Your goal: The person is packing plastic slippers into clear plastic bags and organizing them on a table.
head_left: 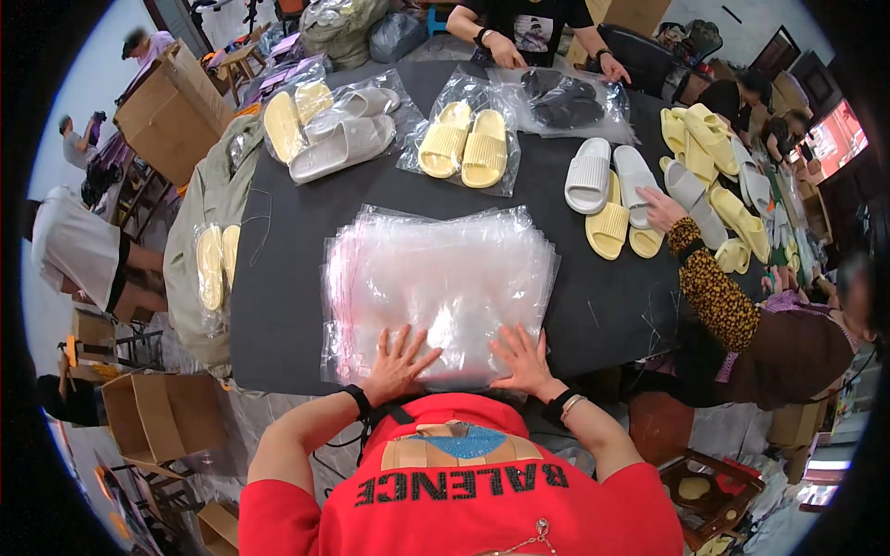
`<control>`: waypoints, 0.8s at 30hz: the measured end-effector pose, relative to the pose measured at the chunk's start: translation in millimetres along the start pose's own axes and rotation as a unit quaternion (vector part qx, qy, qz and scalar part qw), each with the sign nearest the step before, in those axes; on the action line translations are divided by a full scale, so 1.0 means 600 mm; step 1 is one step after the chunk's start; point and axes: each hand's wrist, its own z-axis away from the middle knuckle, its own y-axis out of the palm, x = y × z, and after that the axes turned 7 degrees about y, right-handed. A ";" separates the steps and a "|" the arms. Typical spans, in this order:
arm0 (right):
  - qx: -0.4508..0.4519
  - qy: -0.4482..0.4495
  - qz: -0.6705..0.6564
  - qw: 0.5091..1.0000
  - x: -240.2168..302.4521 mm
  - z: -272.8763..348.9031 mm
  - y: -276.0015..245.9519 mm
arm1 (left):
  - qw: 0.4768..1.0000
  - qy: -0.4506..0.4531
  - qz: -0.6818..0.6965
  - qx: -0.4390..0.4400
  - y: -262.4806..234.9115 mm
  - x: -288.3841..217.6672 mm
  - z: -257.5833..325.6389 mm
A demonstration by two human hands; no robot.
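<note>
Black cloth covers the table [297,306] we stand at, and a stack of clear plastic bags [436,278] lies at its near edge before us. Our left hand [397,363] and right hand [525,360] press flat on the stack's near edge, fingers spread, gripping nothing. Beyond the stack, a bagged pair of yellow slippers [464,144]; right of it, loose white slippers [607,174].

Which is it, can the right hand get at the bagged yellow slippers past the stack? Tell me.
Probably yes. The right hand lies flat on the stack of clear bags, and only bare black table lies between that stack and the bagged yellow slippers; it looks a long stretch, though.
</note>
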 end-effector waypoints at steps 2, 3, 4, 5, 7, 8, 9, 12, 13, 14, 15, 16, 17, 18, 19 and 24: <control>-0.016 -0.007 -0.003 1.000 -0.003 0.002 0.008 | 1.000 -0.005 0.004 0.007 0.005 -0.001 -0.002; -0.012 -0.004 -0.003 1.000 -0.004 0.004 0.010 | 1.000 -0.006 0.008 0.011 0.006 -0.002 -0.003; -0.009 -0.003 -0.002 1.000 -0.003 0.000 0.005 | 1.000 -0.008 0.010 0.013 0.004 0.000 -0.006; -0.007 -0.001 -0.001 1.000 -0.001 -0.004 -0.002 | 1.000 -0.011 0.012 0.015 0.003 0.001 -0.008; -0.008 0.002 0.003 1.000 0.013 0.000 -0.035 | 1.000 0.004 -0.022 0.001 0.022 0.005 -0.005; -0.011 0.005 0.005 1.000 0.019 -0.003 -0.052 | 0.999 0.014 -0.040 -0.005 0.018 0.011 -0.010; -0.037 -0.016 0.002 0.999 0.009 -0.013 -0.061 | 0.998 0.018 0.000 0.055 0.012 0.021 -0.015; -0.165 -0.061 -0.025 0.984 -0.023 -0.078 -0.137 | 0.973 0.050 0.107 0.201 -0.098 0.045 -0.049; -0.166 -0.022 -0.087 0.982 -0.040 -0.114 -0.160 | 0.950 0.011 0.244 0.196 -0.103 0.071 -0.070; -0.164 0.021 -0.147 0.975 -0.057 -0.147 -0.183 | 0.906 -0.025 0.379 0.188 -0.101 0.100 -0.090; -0.182 0.050 -0.185 0.965 -0.073 -0.186 -0.199 | 0.846 -0.069 0.501 0.172 -0.111 0.124 -0.106; -0.195 0.088 -0.219 0.952 -0.092 -0.223 -0.208 | 0.844 -0.068 0.525 0.085 -0.144 0.148 -0.135; -0.165 0.150 -0.320 0.921 -0.119 -0.258 -0.203 | 0.836 -0.063 0.546 -0.001 -0.181 0.173 -0.172; -0.131 0.203 -0.419 0.875 -0.137 -0.289 -0.197 | 0.845 -0.085 0.526 -0.043 -0.207 0.202 -0.207; -0.119 0.221 -0.439 0.863 -0.141 -0.311 -0.202 | 0.852 -0.107 0.506 -0.086 -0.227 0.231 -0.237; -0.101 0.253 -0.474 0.837 -0.169 -0.399 -0.169 | 0.789 -0.247 0.538 -0.167 -0.197 0.377 -0.341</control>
